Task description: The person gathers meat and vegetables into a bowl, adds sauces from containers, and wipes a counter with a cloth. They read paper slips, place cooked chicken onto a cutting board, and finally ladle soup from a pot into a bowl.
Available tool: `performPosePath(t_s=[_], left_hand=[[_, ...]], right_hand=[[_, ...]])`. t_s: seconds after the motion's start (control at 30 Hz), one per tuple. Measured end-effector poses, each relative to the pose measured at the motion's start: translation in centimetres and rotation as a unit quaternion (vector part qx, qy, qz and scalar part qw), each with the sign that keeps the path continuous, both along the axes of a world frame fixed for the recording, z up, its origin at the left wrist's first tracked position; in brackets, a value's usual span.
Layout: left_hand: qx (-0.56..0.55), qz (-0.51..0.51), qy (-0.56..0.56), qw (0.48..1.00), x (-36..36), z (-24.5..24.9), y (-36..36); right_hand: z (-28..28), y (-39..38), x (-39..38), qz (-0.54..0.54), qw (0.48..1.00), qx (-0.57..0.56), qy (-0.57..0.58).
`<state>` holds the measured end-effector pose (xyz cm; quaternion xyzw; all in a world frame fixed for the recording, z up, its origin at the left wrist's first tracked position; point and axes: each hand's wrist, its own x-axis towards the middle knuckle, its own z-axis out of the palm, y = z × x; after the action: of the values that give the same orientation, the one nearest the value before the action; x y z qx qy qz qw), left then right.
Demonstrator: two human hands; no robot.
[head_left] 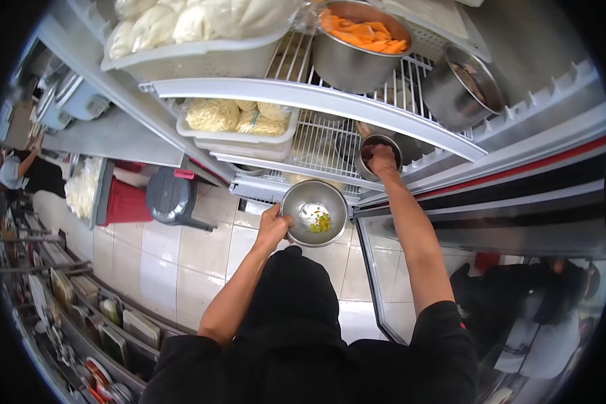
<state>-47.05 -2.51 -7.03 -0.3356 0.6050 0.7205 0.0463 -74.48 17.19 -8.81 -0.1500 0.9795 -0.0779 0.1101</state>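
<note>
My left hand (274,227) grips the rim of a round metal bowl (291,202) on its left side, thumb at the edge. Small green and yellow pieces (321,222) lie at the bottom of the bowl. To the right, my right hand (380,159) reaches into a metal pot (391,140) on a lower refrigerator shelf. Its fingers are hidden inside, and what they touch cannot be made out. A white tray of noodles (236,137) sits left of that pot.
A metal pot of orange slices (363,37), a tilted metal pot (461,87) and a white tub of bagged items (195,57) stand on the upper shelf (316,96). The open glass door (377,289) is at right. A stool (171,195) and red bin (124,202) stand left. Another person (30,168) is far left.
</note>
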Motion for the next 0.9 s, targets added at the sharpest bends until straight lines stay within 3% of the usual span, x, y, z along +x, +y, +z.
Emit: performPosePath(t_s=[0.07,0.3,0.33,0.43,0.47,0.57,0.77,0.9], left_hand=[[0.025,0.02,-0.003,0.999,-0.2,0.0,0.6],[0.066,0.098,-0.004,0.993,1.1,0.6,1.8],[0.057,0.099,-0.005,0.993,1.3,0.7,1.9],[0.043,0.121,-0.005,0.992,2.0,-0.1,2.1],[0.051,0.123,-0.004,0.991,2.1,-0.1,2.1],[0.06,0.138,-0.004,0.989,2.5,0.2,1.9],[0.079,0.166,-0.002,0.983,4.3,0.0,-0.3],[0.061,0.171,0.006,0.983,6.7,-0.3,-2.8]], right_hand=[[-0.4,0.1,-0.3,-0.047,0.999,-0.022,-0.003],[-1.0,1.3,-1.3,0.057,0.998,-0.01,0.005],[3.6,0.5,1.3,0.076,0.996,-0.036,-0.03],[0.9,0.5,0.5,0.062,0.998,-0.003,-0.014],[-1.6,0.8,-0.6,0.093,0.993,0.051,0.049],[-1.1,-0.1,-0.5,0.057,0.998,0.016,0.018],[-0.7,0.2,-0.6,0.183,0.982,0.016,0.046],[-0.7,-0.7,-0.5,0.109,0.99,0.05,0.071]])
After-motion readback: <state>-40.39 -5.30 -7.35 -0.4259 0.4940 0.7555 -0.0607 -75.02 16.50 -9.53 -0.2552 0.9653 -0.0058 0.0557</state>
